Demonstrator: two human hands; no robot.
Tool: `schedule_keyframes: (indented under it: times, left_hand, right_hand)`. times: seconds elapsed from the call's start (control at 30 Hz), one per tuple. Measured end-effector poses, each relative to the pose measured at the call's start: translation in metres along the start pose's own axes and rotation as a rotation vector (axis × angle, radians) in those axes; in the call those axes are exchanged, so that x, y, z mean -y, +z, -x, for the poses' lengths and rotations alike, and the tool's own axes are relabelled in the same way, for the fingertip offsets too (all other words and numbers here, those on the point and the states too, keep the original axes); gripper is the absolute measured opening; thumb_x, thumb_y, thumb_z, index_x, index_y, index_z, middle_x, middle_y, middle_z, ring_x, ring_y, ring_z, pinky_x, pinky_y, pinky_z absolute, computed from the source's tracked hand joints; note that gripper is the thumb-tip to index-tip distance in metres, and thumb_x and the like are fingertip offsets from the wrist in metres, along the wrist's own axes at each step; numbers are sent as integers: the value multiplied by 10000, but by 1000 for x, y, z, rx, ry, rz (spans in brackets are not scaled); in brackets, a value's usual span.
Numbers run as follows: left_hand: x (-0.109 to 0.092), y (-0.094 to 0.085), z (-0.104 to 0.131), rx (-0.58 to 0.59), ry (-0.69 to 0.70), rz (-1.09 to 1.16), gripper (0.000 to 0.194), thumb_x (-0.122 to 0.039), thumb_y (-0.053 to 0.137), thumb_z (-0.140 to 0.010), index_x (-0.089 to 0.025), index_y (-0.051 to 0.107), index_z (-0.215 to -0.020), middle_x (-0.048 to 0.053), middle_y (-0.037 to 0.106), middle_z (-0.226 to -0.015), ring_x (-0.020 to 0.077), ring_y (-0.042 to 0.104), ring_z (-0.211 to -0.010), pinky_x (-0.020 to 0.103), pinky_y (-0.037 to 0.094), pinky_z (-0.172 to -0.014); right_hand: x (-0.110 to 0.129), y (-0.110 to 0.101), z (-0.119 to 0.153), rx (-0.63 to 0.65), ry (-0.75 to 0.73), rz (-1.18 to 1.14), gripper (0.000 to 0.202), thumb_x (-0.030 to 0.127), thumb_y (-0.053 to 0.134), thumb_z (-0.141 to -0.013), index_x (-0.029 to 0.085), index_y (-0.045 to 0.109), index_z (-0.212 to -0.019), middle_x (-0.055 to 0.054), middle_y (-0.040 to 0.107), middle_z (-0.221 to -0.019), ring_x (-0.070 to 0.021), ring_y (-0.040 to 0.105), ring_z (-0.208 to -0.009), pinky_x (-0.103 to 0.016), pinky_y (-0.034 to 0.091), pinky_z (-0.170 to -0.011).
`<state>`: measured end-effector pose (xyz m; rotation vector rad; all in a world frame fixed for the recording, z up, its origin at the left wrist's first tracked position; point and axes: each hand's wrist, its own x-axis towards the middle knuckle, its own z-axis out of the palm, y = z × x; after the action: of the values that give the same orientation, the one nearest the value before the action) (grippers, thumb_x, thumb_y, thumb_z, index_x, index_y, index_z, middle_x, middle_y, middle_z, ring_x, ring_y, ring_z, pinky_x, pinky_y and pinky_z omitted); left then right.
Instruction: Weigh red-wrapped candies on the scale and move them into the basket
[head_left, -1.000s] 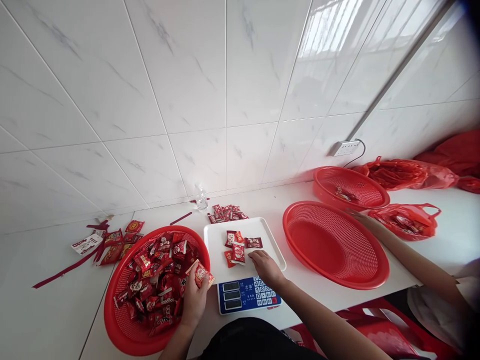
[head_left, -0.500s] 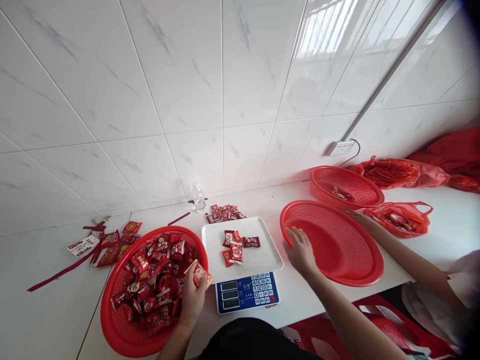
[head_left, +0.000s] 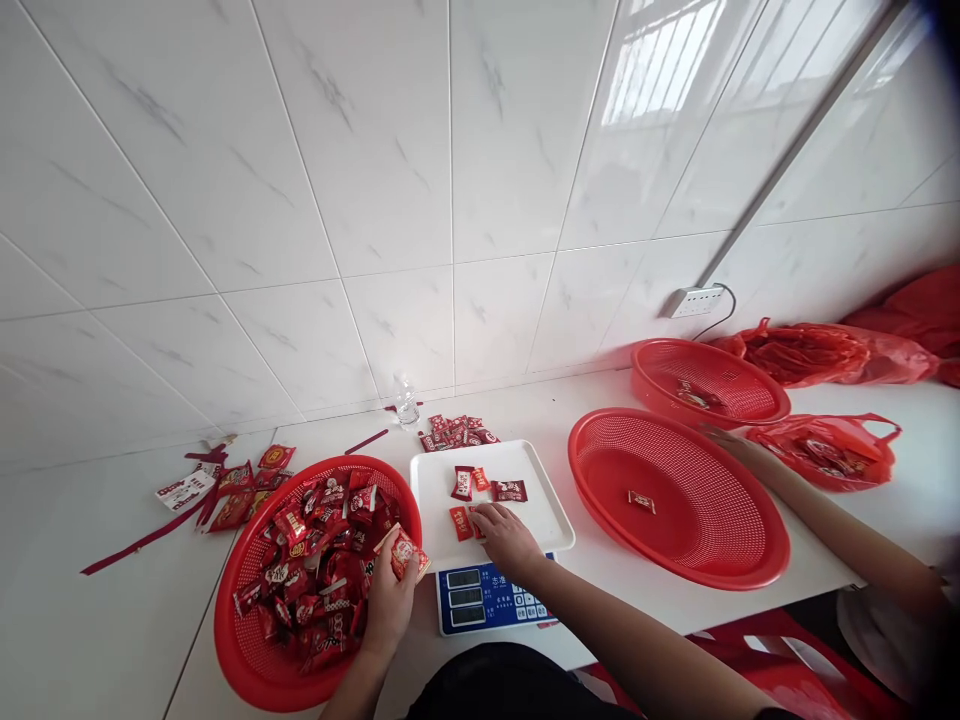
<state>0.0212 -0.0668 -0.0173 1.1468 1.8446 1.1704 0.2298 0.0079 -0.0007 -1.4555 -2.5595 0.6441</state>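
Note:
My left hand [head_left: 394, 600] pinches a red and cream snack packet [head_left: 405, 550] over the right rim of a red basket [head_left: 232, 650] heaped with wrapped candies. My right hand [head_left: 510, 540] reaches down onto the white tray [head_left: 536, 465] of a weighing scale [head_left: 465, 600]. Its fingers are closed over a red candy packet [head_left: 475, 521], mostly hidden beneath them. Beside the fingertips lies an orange-red packet [head_left: 459, 523]. Farther back on the tray are a dark red and white packet [head_left: 463, 483], a small orange packet [head_left: 481, 479] and a dark red packet [head_left: 509, 491].
One small packet [head_left: 641, 501] lies in the big red basket [head_left: 705, 470] on the right. Behind it are another basket [head_left: 772, 385] and a red bag [head_left: 862, 455], with another person's arm [head_left: 810, 505] near them. Candies [head_left: 457, 433] and a clear bottle [head_left: 406, 400] stand behind the tray.
My right hand has moved left from the right basket's rim to the tray. A small packet now lies in that basket. The large red and white packet on the tray is now mostly covered.

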Motion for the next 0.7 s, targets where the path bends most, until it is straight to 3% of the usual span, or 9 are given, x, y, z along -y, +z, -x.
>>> schedule_keyframes:
  times: [0.1,0.23,0.4,0.47,0.57,0.63,0.7]
  left_hand:
    - [3,0,-1,2,-9,-2,466,-305,546,-741,-179,494,-1187,111,484,-1302,235,408,-1237,407,299,-1050]
    - [4,1,-1,22,-24,-22,476,-311,539,-743,-180,484,-1197,102,475,-1312,225,393,-1250,383,298,-1054]
    - [2,1,-2,26,-33,-21,463,-330,540,-737,-181,498,-1174,108,498,-1289,237,421,-1229,389,337,-1029]
    - [2,1,-2,36,-30,-28,463,-339,529,-742,-173,494,-1173,113,495,-1291,238,428,-1224,386,338,-1028]
    - [3,2,-3,47,-34,-30,465,-342,505,-755,-169,476,-1186,114,478,-1304,231,417,-1234,372,345,-1026]
    - [5,3,-3,51,-41,-28,466,-343,496,-761,-170,466,-1194,115,471,-1308,229,407,-1242,369,347,-1025]
    - [5,3,-4,54,-48,-34,473,-345,496,-761,-166,463,-1197,118,470,-1308,233,402,-1245,378,336,-1033]
  right_hand:
    - [-4,0,8,-40,-22,-41,462,81,397,-774,205,532,-1199,-75,546,-1243,-232,450,-1172,-349,394,-955]
    - [-16,-14,21,-164,133,-260,340,242,349,-865,238,534,-1150,-47,619,-1145,-208,570,-1035,-331,454,-864]
    - [-69,-50,40,-462,397,-495,356,330,385,-835,224,474,-1163,-50,675,-1033,-201,624,-944,-332,481,-816]
    - [-96,-66,49,-580,504,-441,385,334,390,-825,214,457,-1185,-72,668,-1050,-219,609,-981,-360,472,-835]
    - [-126,-79,59,-610,652,-225,452,316,375,-823,195,417,-1256,-115,603,-1164,-275,536,-1097,-451,435,-874]
    - [-131,-78,60,-583,670,-68,491,303,384,-821,166,397,-1292,-147,497,-1291,-305,418,-1216,-495,381,-933]
    - [-125,-69,53,-522,584,38,497,295,408,-820,143,411,-1293,-155,414,-1361,-309,304,-1290,-497,321,-997]
